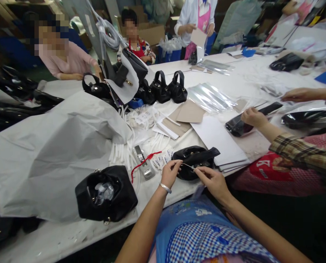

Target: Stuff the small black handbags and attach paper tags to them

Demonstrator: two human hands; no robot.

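Each grip is narrow: the left hand (171, 172) and right hand (214, 182) pinch a thin pale cord (188, 166) between thumb and fingers. The cord spans the gap, its long axis sloping slightly down toward frame right. The black handbag (196, 156) lies on the tabletop (147, 193), right of frame center, directly behind the cord; its long axis runs left to right, both hands at its near side.

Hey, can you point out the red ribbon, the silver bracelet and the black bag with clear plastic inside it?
Red ribbon (147, 158), head view, on its middle stretch.
Silver bracelet (165, 188), head view, on the band.
Black bag (123, 192), head view, on its right side.
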